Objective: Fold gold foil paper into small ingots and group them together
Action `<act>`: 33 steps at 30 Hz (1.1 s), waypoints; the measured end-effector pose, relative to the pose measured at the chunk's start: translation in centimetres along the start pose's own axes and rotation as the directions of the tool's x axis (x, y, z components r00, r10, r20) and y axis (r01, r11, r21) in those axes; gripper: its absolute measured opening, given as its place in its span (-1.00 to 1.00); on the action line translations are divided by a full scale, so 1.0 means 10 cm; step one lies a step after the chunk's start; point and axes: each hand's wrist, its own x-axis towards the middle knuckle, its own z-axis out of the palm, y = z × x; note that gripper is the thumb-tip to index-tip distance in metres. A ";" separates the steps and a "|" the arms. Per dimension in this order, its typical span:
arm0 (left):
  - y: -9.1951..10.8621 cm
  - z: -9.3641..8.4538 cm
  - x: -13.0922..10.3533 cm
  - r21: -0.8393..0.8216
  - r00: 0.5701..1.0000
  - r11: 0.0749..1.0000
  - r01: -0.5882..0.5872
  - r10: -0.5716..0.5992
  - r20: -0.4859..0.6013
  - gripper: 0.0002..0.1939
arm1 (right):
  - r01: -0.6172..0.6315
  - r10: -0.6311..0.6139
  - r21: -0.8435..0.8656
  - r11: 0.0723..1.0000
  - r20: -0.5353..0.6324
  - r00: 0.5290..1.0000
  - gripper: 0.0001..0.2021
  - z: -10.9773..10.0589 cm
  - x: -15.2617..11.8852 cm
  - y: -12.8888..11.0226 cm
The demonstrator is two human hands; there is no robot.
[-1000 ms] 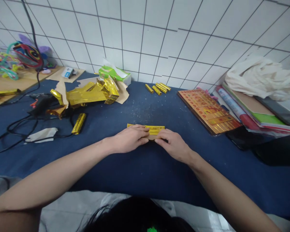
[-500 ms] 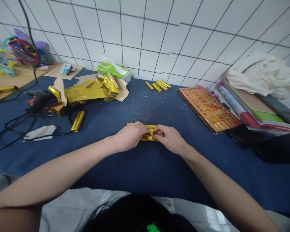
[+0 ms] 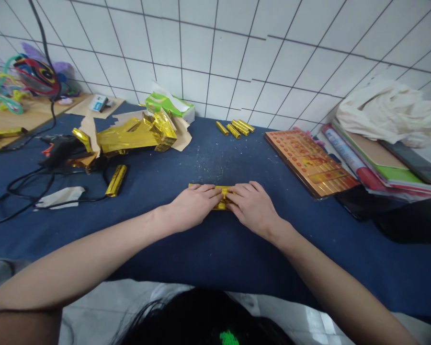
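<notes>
A strip of shiny gold foil paper point(image 3: 221, 201) lies on the blue cloth in front of me, with its middle showing between my hands. My left hand point(image 3: 196, 203) covers its left part, fingers bent over it and pressed close together. Over the right part, my right hand point(image 3: 253, 206) has its fingers across the far edge and the thumb at the near edge, so the strip is held between them. What lies under both palms is hidden. Several small gold rolls point(image 3: 233, 130) rest near the wall, and a thicker gold roll point(image 3: 116, 180) lies to the left.
Crumpled gold foil point(image 3: 129, 136) and a green tissue pack point(image 3: 168, 104) are at the back left. A black glue gun point(image 3: 59, 151) with a looping cable point(image 3: 12, 184) lies left. An orange-gold printed pack point(image 3: 309, 163) and stacked books point(image 3: 391, 163) sit right.
My right hand has gone from pinching the foil with bent fingertips to laying its fingers further over it. My left hand has hardly moved.
</notes>
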 end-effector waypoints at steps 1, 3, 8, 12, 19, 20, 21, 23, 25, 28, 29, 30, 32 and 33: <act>0.00 0.01 0.00 0.012 1.000 1.000 0.002 -0.002 0.001 -0.56 | -0.001 0.001 -0.005 1.000 -0.002 1.000 -0.78 0.01 -0.01 0.00; -0.02 0.02 -0.01 0.026 1.000 1.000 0.003 -0.003 0.009 -0.55 | -0.014 0.014 -0.018 1.000 -0.006 1.000 -0.76 0.01 -0.01 0.00; -0.01 0.02 -0.01 0.043 1.000 0.999 -0.001 0.000 0.021 -0.56 | -0.027 0.027 -0.037 0.999 0.018 0.999 -0.75 -0.02 -0.01 -0.03; 0.01 -0.01 0.00 0.032 1.000 0.999 -0.013 0.013 -0.003 -0.62 | -0.023 0.023 -0.023 0.999 0.007 1.000 -0.78 -0.02 -0.01 -0.02; -0.01 -0.09 -0.03 0.016 0.996 0.997 0.082 -0.082 0.026 -0.71 | -0.059 0.066 0.160 0.985 -0.033 0.997 -0.83 0.06 0.04 0.11; -0.02 -0.10 -0.03 0.019 0.996 0.996 0.088 -0.088 0.023 -0.70 | -0.062 0.073 0.184 0.981 -0.050 0.996 -0.83 0.07 0.05 0.13; -0.02 -0.10 -0.03 0.018 0.996 0.996 0.088 -0.089 0.022 -0.70 | -0.063 0.079 0.211 0.976 -0.067 0.995 -0.84 0.09 0.05 0.14; -0.02 -0.11 -0.03 0.009 0.996 0.996 0.089 -0.089 0.024 -0.69 | -0.066 0.092 0.270 0.961 -0.084 0.992 -0.87 0.10 0.06 0.16; -0.02 -0.11 -0.03 0.000 0.996 0.996 0.089 -0.089 0.029 -0.68 | -0.080 0.111 0.332 0.940 -0.077 0.991 -0.91 0.10 0.05 0.18; -0.02 -0.09 -0.03 0.001 0.996 0.997 0.082 -0.082 0.021 -0.68 | -0.106 0.131 0.399 0.911 -0.036 0.991 -0.95 0.07 0.04 0.19; -0.02 -0.09 -0.03 0.004 0.997 0.997 0.080 -0.080 0.015 -0.68 | -0.111 0.133 0.411 0.905 -0.026 0.991 -0.95 0.07 0.04 0.19; -0.02 -0.08 -0.03 0.008 0.997 0.997 0.079 -0.079 0.009 -0.68 | -0.113 0.133 0.417 0.902 -0.018 0.991 -0.94 0.06 0.03 0.19; -0.01 -0.07 -0.03 0.020 0.997 0.997 0.080 -0.080 0.004 -0.68 | -0.117 0.133 0.416 0.902 -0.011 0.991 -0.91 0.06 0.04 0.19; 0.00 -0.07 -0.03 0.027 0.997 0.996 0.081 -0.081 0.005 -0.68 | -0.121 0.137 0.410 0.904 -0.010 0.991 -0.89 0.06 0.05 0.18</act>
